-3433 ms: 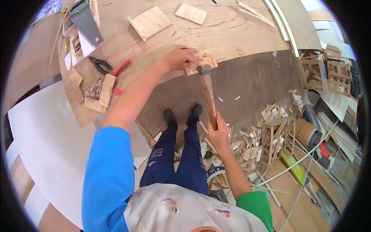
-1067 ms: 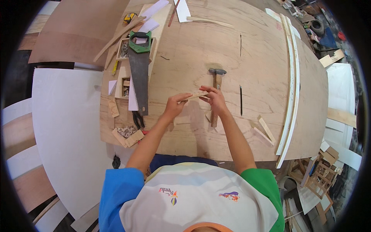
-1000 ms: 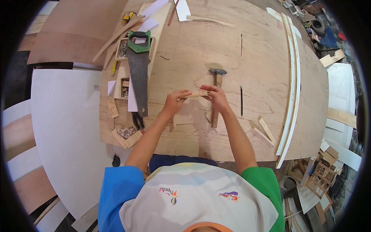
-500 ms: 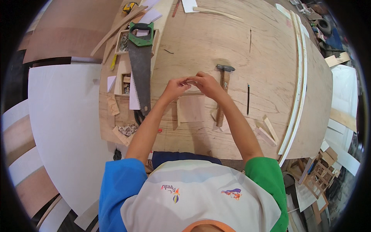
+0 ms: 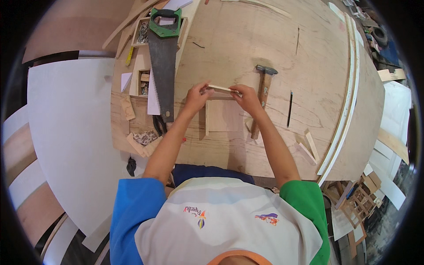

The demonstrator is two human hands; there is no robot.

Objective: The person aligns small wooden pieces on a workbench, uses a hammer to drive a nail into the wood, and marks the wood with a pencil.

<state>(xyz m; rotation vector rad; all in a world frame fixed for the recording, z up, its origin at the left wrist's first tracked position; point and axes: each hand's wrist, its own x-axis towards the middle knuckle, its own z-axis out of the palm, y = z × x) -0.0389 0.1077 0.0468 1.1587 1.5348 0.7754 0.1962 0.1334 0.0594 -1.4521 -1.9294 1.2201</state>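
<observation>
A thin pale wooden strip (image 5: 223, 88) spans between my two hands above the workbench. My left hand (image 5: 196, 98) pinches its left end, the fingers slightly blurred. At the other end, my right hand (image 5: 248, 99) has its thumb and fingers closed on the strip. Just below them lies a small square wooden piece (image 5: 224, 117) with a raised left edge; my hands partly overlap its far side. A hammer (image 5: 263, 86) with a wooden handle rests right beside my right hand, its head pointing away from me.
On the left, a green-handled saw (image 5: 163, 70) lies across a compartmented wooden tray (image 5: 136, 87) holding small hardware. A dark pencil (image 5: 289, 109) and wood offcuts (image 5: 310, 148) lie to the right. Long white-edged strips (image 5: 346, 97) run along the bench's right side.
My hands have moved apart, and the strip now shows lengthwise between them. The view has shifted slightly, so the bench items appear a little higher.
</observation>
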